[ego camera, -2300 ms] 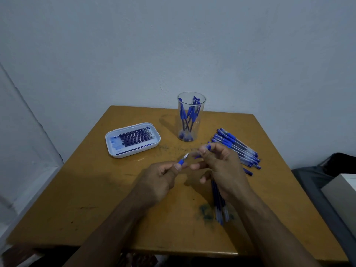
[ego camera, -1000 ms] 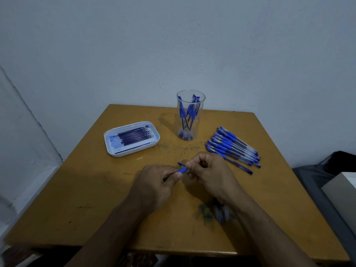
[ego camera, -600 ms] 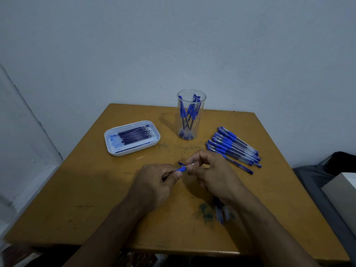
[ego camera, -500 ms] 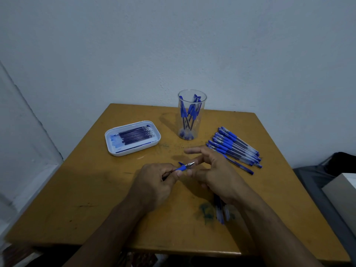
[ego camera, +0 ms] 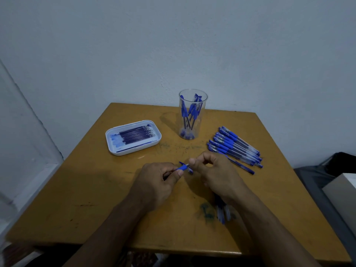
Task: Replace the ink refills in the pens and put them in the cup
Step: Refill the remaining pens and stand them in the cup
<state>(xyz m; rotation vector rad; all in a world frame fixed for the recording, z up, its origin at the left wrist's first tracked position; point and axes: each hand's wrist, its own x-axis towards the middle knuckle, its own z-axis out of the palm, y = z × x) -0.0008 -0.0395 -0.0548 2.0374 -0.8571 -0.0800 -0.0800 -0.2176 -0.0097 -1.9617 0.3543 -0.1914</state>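
Observation:
My left hand (ego camera: pixel 156 182) grips a blue pen (ego camera: pixel 182 167) by its blue grip section, tip pointing right. My right hand (ego camera: pixel 215 174) has its thumb and forefinger pinched on the pen's metal tip. Both hands meet above the middle of the wooden table (ego camera: pixel 96 199). A clear cup (ego camera: pixel 192 114) with several blue pens stands at the back centre. A white tray (ego camera: pixel 133 137) at the back left holds several dark ink refills. A row of blue pens (ego camera: pixel 235 147) lies at the right.
A few more pens (ego camera: pixel 222 212) lie on the table under my right forearm. Ink smudges mark the tabletop near them. A grey wall is close behind the table. A dark bag and a pale box (ego camera: pixel 341 191) sit off the table's right side.
My right hand's fingers, spread half a second ago, have curled back and pinch the pen's tip again. The left hand holds the pen in the same place.

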